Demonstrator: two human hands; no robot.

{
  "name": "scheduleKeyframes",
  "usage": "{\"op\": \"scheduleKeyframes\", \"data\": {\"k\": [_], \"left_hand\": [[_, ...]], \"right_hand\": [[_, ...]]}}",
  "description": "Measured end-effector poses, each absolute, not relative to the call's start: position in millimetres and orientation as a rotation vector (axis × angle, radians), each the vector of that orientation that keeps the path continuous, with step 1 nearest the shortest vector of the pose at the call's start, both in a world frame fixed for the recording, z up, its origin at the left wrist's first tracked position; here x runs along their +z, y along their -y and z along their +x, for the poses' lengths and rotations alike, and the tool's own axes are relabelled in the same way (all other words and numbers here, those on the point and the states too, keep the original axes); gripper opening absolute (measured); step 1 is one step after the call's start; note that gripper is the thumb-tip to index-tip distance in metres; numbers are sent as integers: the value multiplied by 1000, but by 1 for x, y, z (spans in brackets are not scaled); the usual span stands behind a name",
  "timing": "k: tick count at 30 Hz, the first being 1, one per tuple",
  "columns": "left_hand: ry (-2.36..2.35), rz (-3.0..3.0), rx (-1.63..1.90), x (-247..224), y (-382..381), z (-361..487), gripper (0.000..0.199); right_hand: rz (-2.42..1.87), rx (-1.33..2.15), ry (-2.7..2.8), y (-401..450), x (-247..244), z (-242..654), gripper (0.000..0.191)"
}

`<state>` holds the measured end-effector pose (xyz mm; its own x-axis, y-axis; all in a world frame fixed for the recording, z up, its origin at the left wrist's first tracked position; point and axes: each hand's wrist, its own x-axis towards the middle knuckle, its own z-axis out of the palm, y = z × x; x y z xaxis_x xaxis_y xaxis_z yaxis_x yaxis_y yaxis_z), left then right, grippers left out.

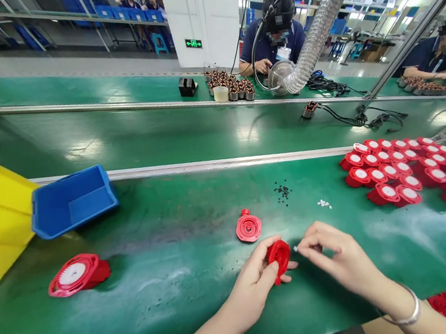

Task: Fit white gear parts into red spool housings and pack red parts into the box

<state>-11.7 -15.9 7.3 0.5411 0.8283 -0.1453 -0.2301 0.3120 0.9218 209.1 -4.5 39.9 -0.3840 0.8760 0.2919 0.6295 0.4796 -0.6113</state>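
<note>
Left hand: clamped on a red plastic part, thumb pressed over its lower left edge, index finger along the top, other fingertips showing past its right side. Part is tilted up off the green bench, its recessed, ringed face toward the right hand.

Right hand: thumb and index finger pinched together on a tiny white piece. Piece sits at the very tips, just right of the red part's rim, a narrow gap between; not touching. Silver bangle at the wrist.

Beyond the left hand, a second red part lies flat, ringed side up, near the fingers but clear of them. Farther out, a scatter of small black pieces; right of these and nearer, a little cluster of white pieces, beyond the right hand's fingers.
</note>
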Motion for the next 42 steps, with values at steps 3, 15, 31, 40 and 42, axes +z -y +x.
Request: {"op": "scheduleKeyframes", "data": {"k": [3, 15, 31, 40, 42], "left_hand": [[-732, 1096, 763, 6, 17, -13, 51], [-870, 1375, 726, 4, 24, -15, 53], [-799, 814, 833, -10, 19, -3, 61], [-755, 704, 832, -3, 17, -4, 53], [-739, 659, 836, 3, 17, -5, 52]], "right_hand": [[-1135, 718, 2093, 16, 38, 184, 14], [-1164, 377, 2148, 18, 20, 165, 11], [-1404, 140, 2123, -71, 3, 215, 20], [-1322, 27, 2194, -66, -3, 206, 25], [-1237, 57, 2215, -50, 6, 200, 18]]}}
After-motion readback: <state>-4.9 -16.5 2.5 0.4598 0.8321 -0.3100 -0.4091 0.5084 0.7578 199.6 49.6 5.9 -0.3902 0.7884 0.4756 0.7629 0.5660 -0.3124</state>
